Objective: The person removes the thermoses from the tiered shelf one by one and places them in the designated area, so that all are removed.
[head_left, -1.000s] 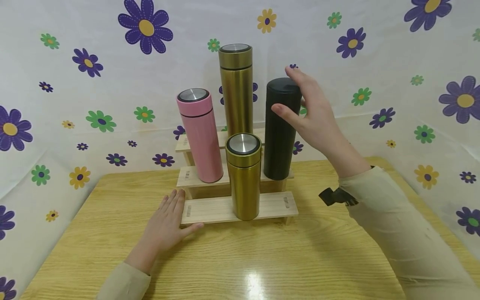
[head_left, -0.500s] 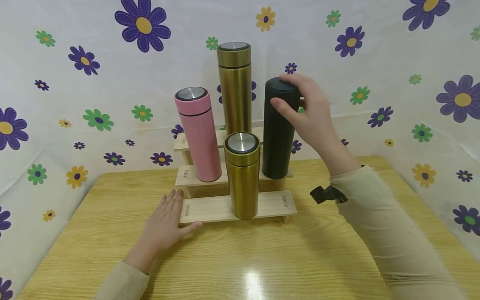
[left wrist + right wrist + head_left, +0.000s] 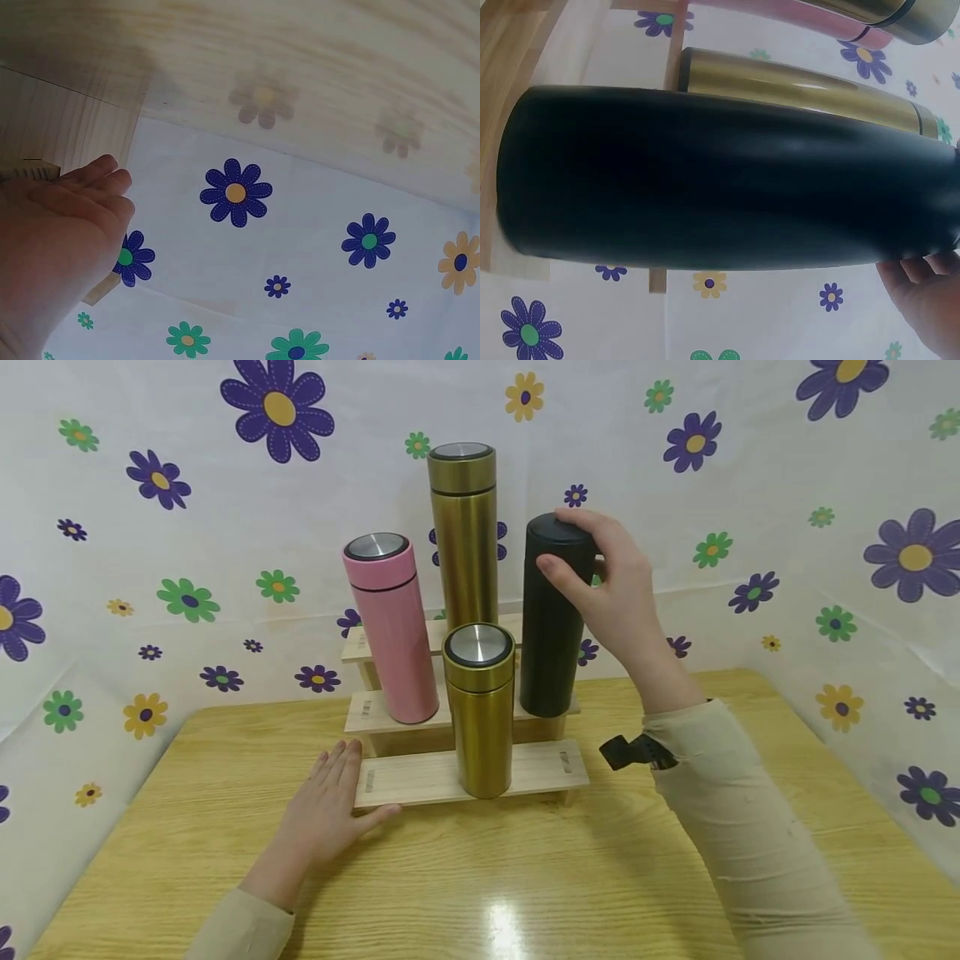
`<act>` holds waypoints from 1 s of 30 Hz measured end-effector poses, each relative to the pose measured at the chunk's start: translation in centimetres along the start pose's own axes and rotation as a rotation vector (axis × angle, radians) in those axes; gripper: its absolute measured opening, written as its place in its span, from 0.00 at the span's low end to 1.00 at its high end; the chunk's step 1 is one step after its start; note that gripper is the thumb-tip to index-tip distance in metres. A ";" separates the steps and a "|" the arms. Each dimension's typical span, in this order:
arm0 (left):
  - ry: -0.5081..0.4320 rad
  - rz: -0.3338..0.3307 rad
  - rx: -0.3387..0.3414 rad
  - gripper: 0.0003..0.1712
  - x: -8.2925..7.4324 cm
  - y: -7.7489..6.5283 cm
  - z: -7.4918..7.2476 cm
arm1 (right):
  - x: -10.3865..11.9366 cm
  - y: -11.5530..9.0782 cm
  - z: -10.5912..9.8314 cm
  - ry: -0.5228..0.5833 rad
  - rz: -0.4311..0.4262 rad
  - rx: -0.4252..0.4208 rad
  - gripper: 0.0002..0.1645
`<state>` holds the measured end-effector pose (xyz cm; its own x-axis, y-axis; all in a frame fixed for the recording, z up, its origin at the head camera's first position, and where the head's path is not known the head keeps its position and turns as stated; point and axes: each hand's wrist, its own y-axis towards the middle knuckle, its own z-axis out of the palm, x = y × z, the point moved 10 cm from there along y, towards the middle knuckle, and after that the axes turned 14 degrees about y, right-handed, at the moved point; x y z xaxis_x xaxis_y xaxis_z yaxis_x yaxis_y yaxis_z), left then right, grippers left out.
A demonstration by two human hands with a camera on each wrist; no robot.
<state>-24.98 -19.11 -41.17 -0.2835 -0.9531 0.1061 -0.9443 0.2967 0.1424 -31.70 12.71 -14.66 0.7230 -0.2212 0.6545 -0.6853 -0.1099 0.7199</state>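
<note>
In the head view, my right hand (image 3: 611,581) grips the top of a black thermos flask (image 3: 553,627), thumb on its front and fingers over the far side of its lid. The flask stands upright at the right end of the middle step of a wooden stand (image 3: 412,777). The right wrist view shows the black flask (image 3: 727,180) up close, with fingertips (image 3: 922,277) at its lid end. My left hand (image 3: 318,814) rests, fingers straight, against the left end of the lowest step, its thumb along the front edge. In the left wrist view that hand (image 3: 64,232) is partly cut off.
A pink flask (image 3: 393,635) stands left on the middle step, a tall gold flask (image 3: 465,543) on the top step, and a short gold flask (image 3: 482,727) on the lowest. The stand sits on a wooden table (image 3: 450,868) before a flowered cloth (image 3: 630,452).
My right hand has come left and closed from spread fingers into a grip on the black flask's top. The left hand keeps its place at the stand. The whole view has shifted slightly.
</note>
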 end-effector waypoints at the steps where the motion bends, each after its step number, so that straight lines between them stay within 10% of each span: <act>1: 0.000 0.000 0.002 0.64 0.0 0.0 0.0 | 0.0 0.0 0.0 0.003 0.003 -0.003 0.31; 20: -0.009 -0.004 0.016 0.65 -0.1 -0.1 -0.4 | 0.7 -0.6 -0.4 -0.032 0.015 -0.005 0.31; 30: -0.007 -0.011 0.001 0.65 0.2 0.0 -0.2 | 2.1 -1.4 -4.0 -0.089 -0.067 -0.137 0.31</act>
<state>-24.99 -19.30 -41.00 -0.2744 -0.9566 0.0981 -0.9475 0.2864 0.1422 -28.92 16.26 -13.39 0.7516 -0.3036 0.5856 -0.6134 0.0050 0.7898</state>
